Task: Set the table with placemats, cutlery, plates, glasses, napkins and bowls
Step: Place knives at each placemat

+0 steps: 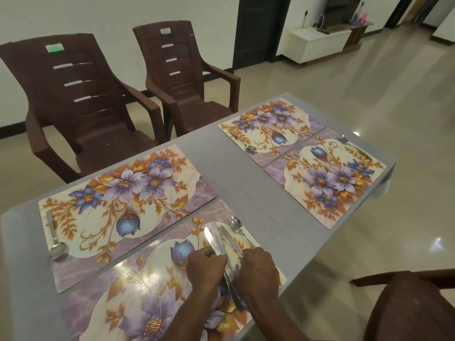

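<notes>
While both hands hover low in the frame over the nearest floral placemat (138, 286), the left hand (205, 265) curls its fingers round a bundle of silver table knives (214, 238), whose blades fan out toward the upper part of that mat. Just right of it, the right hand (258, 267) pinches one knife (230, 239) from the fan by its handle. A steel spoon (236, 227) lies beside the blades on the same mat's right edge.

Three more purple-and-orange flowered placemats lie on the grey table (246, 175): one at left centre (123, 198) with a spoon (55, 239) on its left end, and two at upper right (268, 129) (327, 180), each carrying a spoon (243, 142) (354, 146). Two brown plastic armchairs (81, 99) (187, 77) stand at the table's far side, upper left of the frame.
</notes>
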